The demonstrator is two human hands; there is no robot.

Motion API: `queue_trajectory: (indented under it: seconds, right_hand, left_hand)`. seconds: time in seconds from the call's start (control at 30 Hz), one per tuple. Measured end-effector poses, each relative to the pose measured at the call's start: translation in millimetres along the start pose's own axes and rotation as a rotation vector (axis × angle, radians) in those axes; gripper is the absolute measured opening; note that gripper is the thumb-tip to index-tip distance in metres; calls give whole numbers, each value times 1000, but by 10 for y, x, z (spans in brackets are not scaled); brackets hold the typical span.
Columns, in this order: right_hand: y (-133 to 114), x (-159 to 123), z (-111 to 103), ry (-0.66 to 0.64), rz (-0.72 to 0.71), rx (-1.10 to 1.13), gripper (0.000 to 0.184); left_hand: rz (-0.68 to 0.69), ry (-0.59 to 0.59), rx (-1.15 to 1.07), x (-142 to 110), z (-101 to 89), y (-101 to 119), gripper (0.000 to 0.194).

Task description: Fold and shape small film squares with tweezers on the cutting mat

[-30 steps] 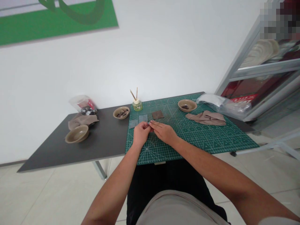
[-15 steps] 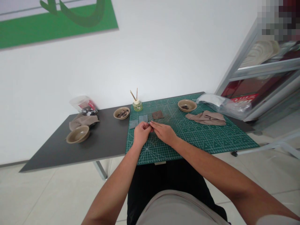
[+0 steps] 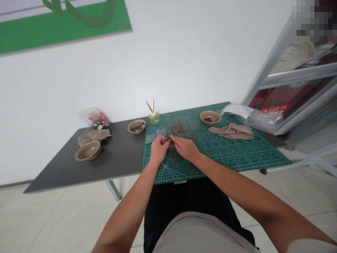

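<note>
My left hand [image 3: 158, 149] and my right hand [image 3: 185, 148] meet fingertip to fingertip over the green cutting mat [image 3: 231, 154]. Both are curled into a pinch on something small and dark between them that I cannot make out. Just beyond the hands lie two grey squares [image 3: 155, 136] and a brown square [image 3: 176, 128] flat on the mat.
A small bottle with sticks [image 3: 154, 116] stands at the mat's far edge. One bowl of dark bits [image 3: 136, 126] and an empty bowl [image 3: 87, 150] sit on the dark table [image 3: 79, 172]; another bowl [image 3: 210, 117], tan cloth [image 3: 232, 130] and a plastic bag [image 3: 247, 116] lie right. A metal shelf [image 3: 302, 77] stands right.
The hands have stayed together at the same spot, the fingers shifting slightly on the small thing. The view has drifted a little.
</note>
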State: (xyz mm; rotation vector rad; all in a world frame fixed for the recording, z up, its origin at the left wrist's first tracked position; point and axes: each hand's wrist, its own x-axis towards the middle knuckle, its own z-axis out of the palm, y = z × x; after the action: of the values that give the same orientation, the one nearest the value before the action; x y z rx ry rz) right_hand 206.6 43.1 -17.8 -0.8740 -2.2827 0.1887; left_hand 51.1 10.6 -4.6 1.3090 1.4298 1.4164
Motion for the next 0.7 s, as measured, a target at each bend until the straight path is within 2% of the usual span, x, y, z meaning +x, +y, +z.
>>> queue_trajectory:
  seconds: [0.2,0.4,0.6,0.7]
  right_hand:
    - [-28,-1,-28,-15,-103,24,43]
    - [-20,0,-23,-4,3,30,42]
    - [-37,-2,-39,-21,-79,44,45]
    - [-25,-4,-27,-13,-33,41,45]
  left_hand:
    - [58,19,128,-1,-11,17,17]
    - [8,-35,-87,2,3,-28,19]
    - [40,-14,31,6,-8,-21,17]
    - [18,-38,-32,12,-6,-33,15]
